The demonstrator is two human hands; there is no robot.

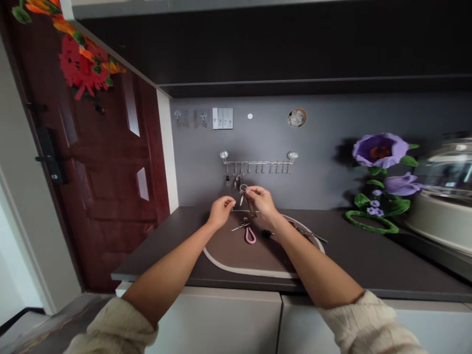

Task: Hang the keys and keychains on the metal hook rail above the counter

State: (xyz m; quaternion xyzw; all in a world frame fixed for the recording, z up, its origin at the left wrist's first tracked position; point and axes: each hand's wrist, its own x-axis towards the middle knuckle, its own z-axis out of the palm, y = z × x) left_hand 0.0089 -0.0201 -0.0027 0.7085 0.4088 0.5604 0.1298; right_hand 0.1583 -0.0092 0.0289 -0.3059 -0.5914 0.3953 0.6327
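My right hand [261, 200] pinches a bunch of keys [242, 199] by its ring, in front of the wall. A brown strap fob [251, 206] hangs below those fingers. My left hand [221, 211] is closed just left of the keys, thumb and fingers pressed together; what they hold, if anything, is too small to make out. Behind the hands a metal hook rail [258, 162] is fixed to the wall, and several keys [236, 182] hang from its left hooks. Beneath, another set of keys [241, 224] with a pink loop [250, 235] lies on a brown mat [236, 255].
A black key [266, 234] and long thin items [306, 231] lie near my right forearm, partly hidden. Purple artificial flowers [381, 152] and a white appliance [442, 216] stand on the counter [354, 260] at right. A dark cabinet [258, 44] overhangs; a red door [110, 196] is left.
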